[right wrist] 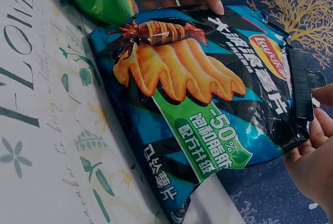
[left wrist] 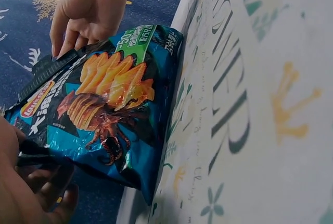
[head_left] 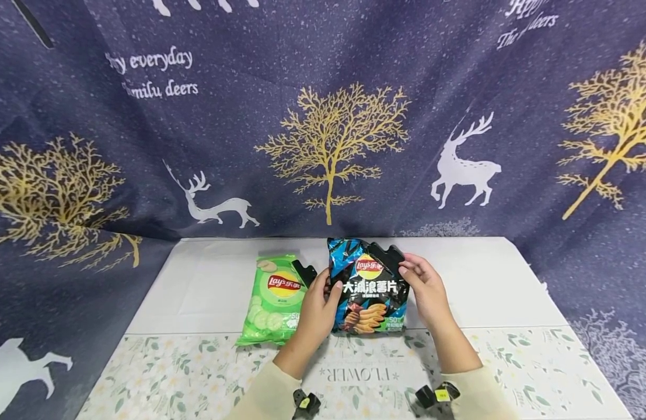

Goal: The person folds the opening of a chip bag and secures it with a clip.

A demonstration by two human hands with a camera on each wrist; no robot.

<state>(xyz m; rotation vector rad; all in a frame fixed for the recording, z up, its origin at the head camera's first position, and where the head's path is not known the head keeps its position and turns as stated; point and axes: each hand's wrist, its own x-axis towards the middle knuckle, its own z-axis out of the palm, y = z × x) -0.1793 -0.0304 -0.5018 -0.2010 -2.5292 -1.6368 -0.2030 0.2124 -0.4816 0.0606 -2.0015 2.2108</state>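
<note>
A blue-and-black Lay's chip bag (head_left: 372, 297) stands upright on the table between both hands, its printed front showing. My left hand (head_left: 317, 306) grips its left edge, with the thumb on the front and the other fingers partly hidden behind. Across the bag's upper right corner sits a black bag clip (head_left: 386, 258). At that corner my right hand (head_left: 428, 291) pinches the end of the clip, as the right wrist view also shows near the clip (right wrist: 301, 86). To the left lies a green Lay's chip bag (head_left: 265, 300), with a second black clip (head_left: 304, 272) at its upper right corner.
The white table (head_left: 212, 286) has a floral mat (head_left: 196, 373) along its front part. Behind it hangs a dark blue cloth (head_left: 223, 134) printed with trees and deer. Black straps with small devices are on both wrists.
</note>
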